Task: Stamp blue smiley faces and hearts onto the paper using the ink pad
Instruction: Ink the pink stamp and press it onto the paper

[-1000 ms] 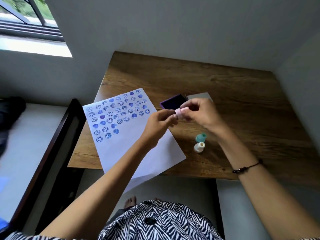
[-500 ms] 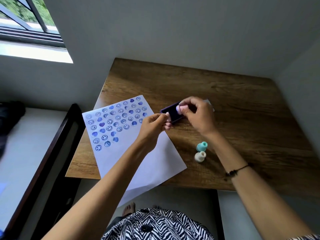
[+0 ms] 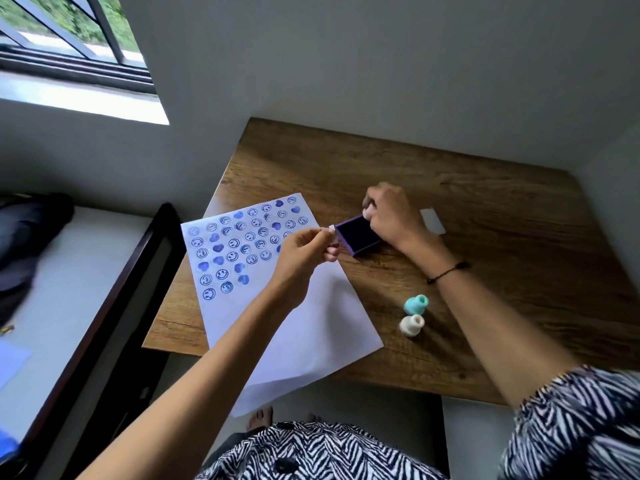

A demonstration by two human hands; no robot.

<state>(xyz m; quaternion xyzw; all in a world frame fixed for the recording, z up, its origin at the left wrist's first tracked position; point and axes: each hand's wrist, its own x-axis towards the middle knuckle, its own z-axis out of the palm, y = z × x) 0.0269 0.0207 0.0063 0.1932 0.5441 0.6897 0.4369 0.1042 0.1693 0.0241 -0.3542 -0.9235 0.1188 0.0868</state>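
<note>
The white paper (image 3: 304, 327) lies on the wooden table (image 3: 485, 209), its upper left filled with rows of blue smiley faces and hearts. The open purple ink pad (image 3: 358, 235) sits just right of the paper's top corner. My right hand (image 3: 391, 216) curls over the pad's far edge, fingers closed on a small pink stamp (image 3: 368, 213) that is mostly hidden. My left hand (image 3: 304, 252) hovers over the paper beside the pad's left corner, pinching a small pale cap (image 3: 331, 232).
A teal stamp (image 3: 415, 304) and a white stamp (image 3: 411, 325) stand on the table near its front edge, under my right forearm. The pad's grey lid (image 3: 433, 221) lies behind my right hand. Walls close the table's back and right; a bed frame (image 3: 114, 299) stands to the left.
The two hands, joined on the pink stamp a second ago, have separated. My right hand carried the stamp to the ink pad; my left hand kept the cap beside the pad.
</note>
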